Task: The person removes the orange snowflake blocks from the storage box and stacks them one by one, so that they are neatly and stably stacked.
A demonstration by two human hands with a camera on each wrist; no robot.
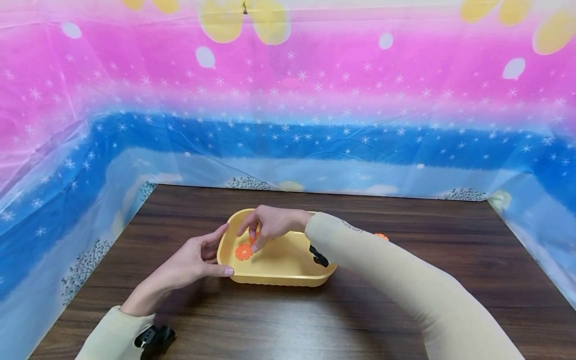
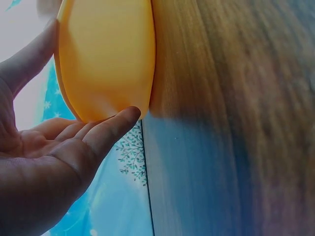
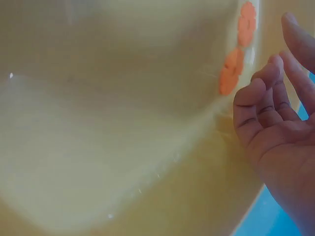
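Note:
A yellow plastic basin [image 1: 288, 280] with rounded corners sits on the table. My left hand [image 1: 193, 260] grips its left end, thumb on the front rim and fingers round the far side; the left wrist view has the same hand [image 2: 64, 152] against the yellow wall. Over the basin's left half is my right hand [image 1: 273, 222], fingers pointing down and loosely bent, holding nothing. Just below its fingertips lies an orange flower-shaped piece [image 1: 244, 252], with a second orange piece [image 1: 253, 237] partly hidden behind the fingers. The right wrist view has both beside the hand [image 3: 275, 118].
Another orange piece [image 1: 381, 236] shows on the table to the right of the basin, mostly hidden by my right sleeve [image 1: 382, 260]. The dark wooden table [image 1: 279, 320] is bordered by a pink and blue patterned cloth [image 1: 288, 140] at the back and sides.

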